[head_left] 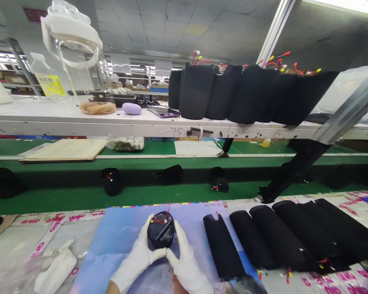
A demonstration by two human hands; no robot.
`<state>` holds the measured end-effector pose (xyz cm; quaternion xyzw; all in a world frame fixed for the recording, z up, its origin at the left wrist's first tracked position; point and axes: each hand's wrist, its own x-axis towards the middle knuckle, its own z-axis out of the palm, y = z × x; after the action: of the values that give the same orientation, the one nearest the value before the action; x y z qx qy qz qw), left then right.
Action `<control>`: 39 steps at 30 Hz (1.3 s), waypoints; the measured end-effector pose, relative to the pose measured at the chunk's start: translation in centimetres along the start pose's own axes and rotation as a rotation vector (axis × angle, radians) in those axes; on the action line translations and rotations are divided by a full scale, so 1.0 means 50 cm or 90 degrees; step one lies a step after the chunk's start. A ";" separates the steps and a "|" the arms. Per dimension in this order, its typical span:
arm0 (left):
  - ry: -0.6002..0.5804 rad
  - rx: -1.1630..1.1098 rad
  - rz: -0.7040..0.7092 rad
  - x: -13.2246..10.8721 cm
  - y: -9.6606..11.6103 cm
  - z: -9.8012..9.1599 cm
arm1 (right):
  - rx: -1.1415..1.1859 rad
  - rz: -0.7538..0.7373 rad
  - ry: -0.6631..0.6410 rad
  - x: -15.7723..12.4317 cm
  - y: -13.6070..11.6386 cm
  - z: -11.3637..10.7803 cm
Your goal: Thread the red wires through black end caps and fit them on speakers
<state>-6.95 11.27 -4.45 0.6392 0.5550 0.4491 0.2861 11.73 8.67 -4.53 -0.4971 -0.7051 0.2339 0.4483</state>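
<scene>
A black cylinder [161, 232], its round end facing up, stands on the blue sheet [116, 241]. Red wires and small plugs lie across that end, which also has a raised block. My left hand [138, 253], in a white glove, curves around its left side. From the right, my right hand [185, 255], gloved too, presses against it, and both thumbs meet at the near side. To the right of my hands a black sleeve-like piece [223, 247] lies flat on the sheet. The cylinder's underside is hidden.
Several black cylinders [272, 237] lie side by side at right. A green belt [79, 198] carries more dark pieces behind the bench. Overhead, a white shelf [135, 126] holds upright black cylinders [196, 92] and a clear jug [79, 69]. A loose white glove [57, 269] lies at left.
</scene>
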 end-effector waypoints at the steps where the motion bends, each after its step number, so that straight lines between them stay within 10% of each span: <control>1: 0.018 0.004 0.018 -0.009 -0.008 0.000 | -0.011 -0.003 0.019 -0.003 0.004 -0.003; 7: 0.214 0.119 0.189 -0.053 -0.020 -0.045 | -0.087 -0.174 0.105 -0.025 0.013 -0.049; 19: 0.017 0.269 0.508 0.048 0.088 -0.083 | -0.170 -0.211 0.076 0.026 -0.044 0.009; 29: -0.018 0.249 0.408 0.051 0.137 -0.106 | -0.125 -0.120 -0.179 0.118 -0.080 -0.072; 39: 0.012 0.296 0.415 0.028 0.125 -0.081 | -0.027 -0.008 -0.227 0.122 -0.104 -0.095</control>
<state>-7.75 10.71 3.07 0.8252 0.4127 0.3846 -0.0288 12.63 11.58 4.26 -0.4529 -0.7813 0.3005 0.3069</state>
